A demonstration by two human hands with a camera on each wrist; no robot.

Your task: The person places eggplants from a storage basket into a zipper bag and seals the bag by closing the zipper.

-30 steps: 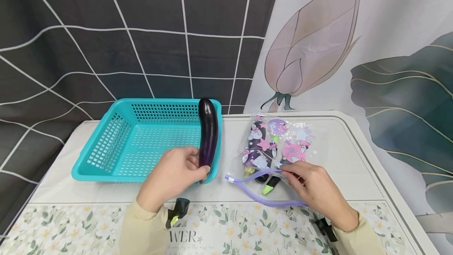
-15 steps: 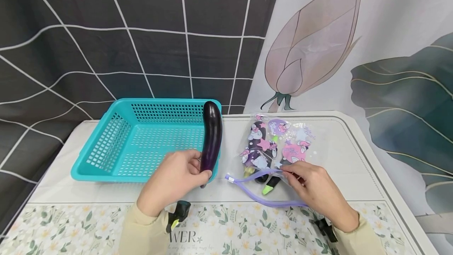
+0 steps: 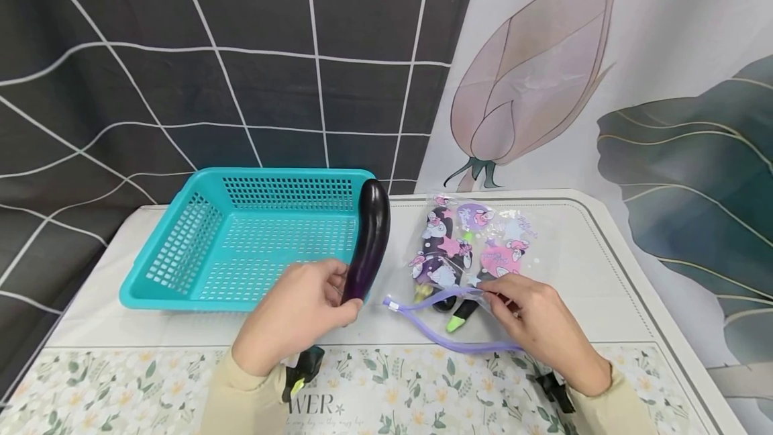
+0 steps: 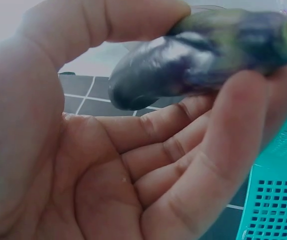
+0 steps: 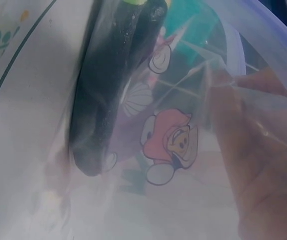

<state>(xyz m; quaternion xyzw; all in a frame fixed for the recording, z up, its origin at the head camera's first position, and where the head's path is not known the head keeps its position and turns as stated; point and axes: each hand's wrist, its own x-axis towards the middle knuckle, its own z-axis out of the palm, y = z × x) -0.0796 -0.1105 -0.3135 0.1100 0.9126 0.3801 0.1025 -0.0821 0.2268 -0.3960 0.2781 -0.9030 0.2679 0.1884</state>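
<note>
My left hand pinches a long dark purple eggplant near its lower end, tilted over the right edge of the teal basket. In the left wrist view, thumb and fingertips hold the eggplant, and its cut-looking pale green end points right. My right hand pinches the upper edge of a clear printed zip bag by its purple zip strip. The bag's mouth is spread. Inside lie several dark long vegetables, one with a bright green tip. The right wrist view shows a dark vegetable behind the clear film.
The teal perforated basket stands on the left of the white table. A floral mat strip runs along the front edge. A dark grid curtain and a flower-print curtain hang behind.
My left hand has carried the eggplant a little right and downward in view, from above the basket's right side to over its edge. The right hand and bag stay in place.
</note>
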